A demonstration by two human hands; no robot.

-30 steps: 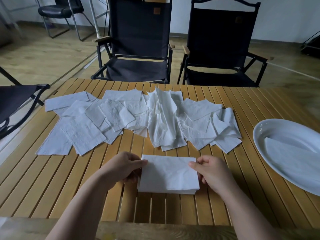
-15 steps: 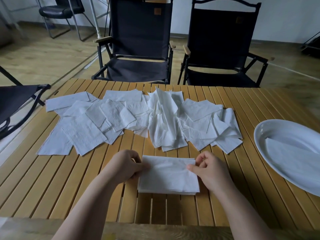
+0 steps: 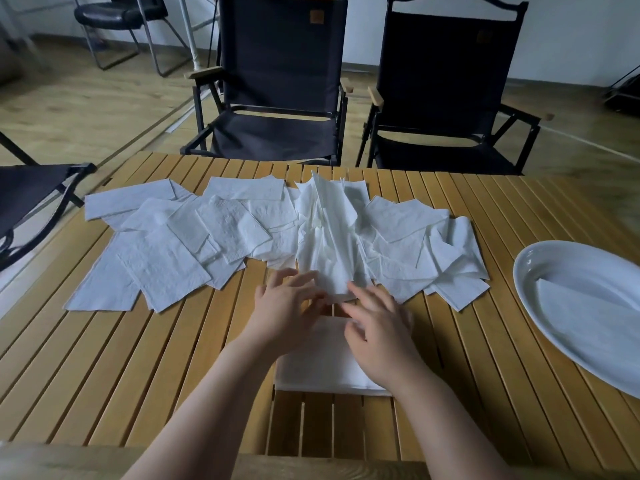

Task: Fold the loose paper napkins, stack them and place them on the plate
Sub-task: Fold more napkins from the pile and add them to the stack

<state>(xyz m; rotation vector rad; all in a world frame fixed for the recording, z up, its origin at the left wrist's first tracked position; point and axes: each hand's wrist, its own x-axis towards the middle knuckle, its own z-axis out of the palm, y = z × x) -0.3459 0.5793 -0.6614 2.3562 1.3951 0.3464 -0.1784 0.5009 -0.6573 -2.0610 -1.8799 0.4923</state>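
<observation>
Many loose white napkins [image 3: 228,233] lie spread across the far half of the slatted wooden table [image 3: 145,368], with a crumpled bunch [image 3: 325,237] in the middle. A folded stack of napkins [image 3: 318,368] lies near me, partly under my forearms. Both hands are stretched over it to the near edge of the crumpled bunch. My left hand [image 3: 287,306] has its fingers extended, the tips at that edge. My right hand [image 3: 377,330] has its fingers spread, touching the same edge. Both are a little blurred. A white oval plate [image 3: 533,261] at the right holds one folded napkin [image 3: 588,313].
Two black folding chairs [image 3: 277,98] [image 3: 446,98] stand behind the table's far edge. Another black chair [image 3: 31,199] is at the left, and an office chair [image 3: 117,15] stands further back. The plate reaches the table's right edge.
Both hands have let go of the folded stack and moved forward to the near edge of the crumpled napkins. The stack stays where it was.
</observation>
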